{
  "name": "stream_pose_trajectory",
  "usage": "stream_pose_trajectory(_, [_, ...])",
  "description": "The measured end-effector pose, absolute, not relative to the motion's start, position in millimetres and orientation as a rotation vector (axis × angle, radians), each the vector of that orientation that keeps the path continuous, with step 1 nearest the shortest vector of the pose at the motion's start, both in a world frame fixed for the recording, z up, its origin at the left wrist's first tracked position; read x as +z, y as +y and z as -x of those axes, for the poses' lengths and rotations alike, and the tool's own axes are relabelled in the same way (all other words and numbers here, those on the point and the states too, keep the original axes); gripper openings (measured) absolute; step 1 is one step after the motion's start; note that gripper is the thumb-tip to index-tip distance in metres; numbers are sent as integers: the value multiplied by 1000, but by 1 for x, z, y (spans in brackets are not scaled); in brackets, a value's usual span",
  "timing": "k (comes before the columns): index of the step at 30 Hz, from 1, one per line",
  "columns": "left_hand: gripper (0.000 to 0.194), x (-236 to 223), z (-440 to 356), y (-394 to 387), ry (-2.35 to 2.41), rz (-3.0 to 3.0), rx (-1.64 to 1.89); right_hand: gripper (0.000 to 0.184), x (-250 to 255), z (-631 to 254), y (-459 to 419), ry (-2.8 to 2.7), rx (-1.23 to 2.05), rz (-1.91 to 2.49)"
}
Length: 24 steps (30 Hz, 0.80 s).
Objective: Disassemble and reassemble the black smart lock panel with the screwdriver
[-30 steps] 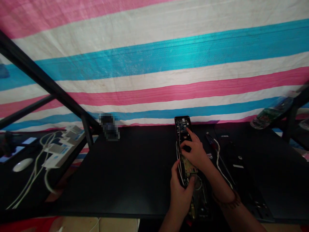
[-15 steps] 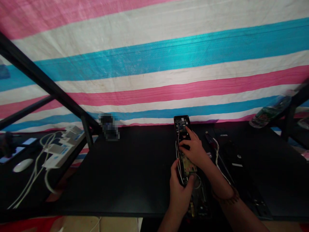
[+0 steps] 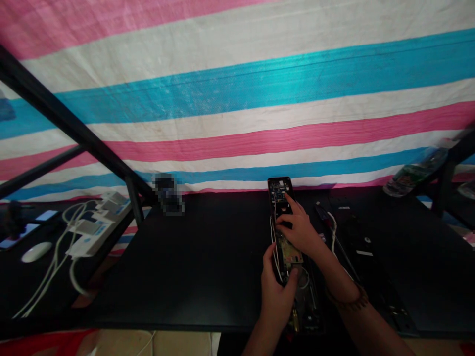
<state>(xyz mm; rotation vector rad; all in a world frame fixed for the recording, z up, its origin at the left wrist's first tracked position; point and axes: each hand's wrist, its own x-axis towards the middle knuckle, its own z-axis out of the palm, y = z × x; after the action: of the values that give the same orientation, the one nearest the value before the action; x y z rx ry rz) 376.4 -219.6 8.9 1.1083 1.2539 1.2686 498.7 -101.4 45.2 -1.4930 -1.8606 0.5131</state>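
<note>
Opened device [image 3: 283,211] lay right of centre in the lower half of the frame, on the black table [image 3: 193,267], its length running toward the bottom edge. Below it, the left hand [image 3: 276,287] gripped its lower part between thumb and fingers. Above and to the right, the right hand [image 3: 300,230] reached in, index finger extended onto the blue circuit board [image 3: 279,190] at the upper end; whether its thumb and other fingers pinched anything I could not tell. The step appeared to be handling the exposed internals; the next move seemed to call for a steady left hold and light fingertips, clear of the thin white wire [image 3: 272,230] along the left side.
</note>
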Motion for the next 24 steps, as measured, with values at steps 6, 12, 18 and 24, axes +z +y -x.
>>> stream_pose_trajectory(6, [62,8,-376,-219,1273,-1134,1251,15,41,-499,-99,-1841,503,1480])
stream_pose_trajectory(12, [64,8,-376,-218,1256,-1129,1266,16,41,-499,-99,-1837,513,1473])
stream_pose_trajectory(18, [63,9,-376,-219,1276,-1128,1249,17,46,-500,-99,-1854,555,1475])
stream_pose_trajectory(24, [62,9,-376,-219,1261,-1126,1252,17,46,-501,-99,-1852,559,1476])
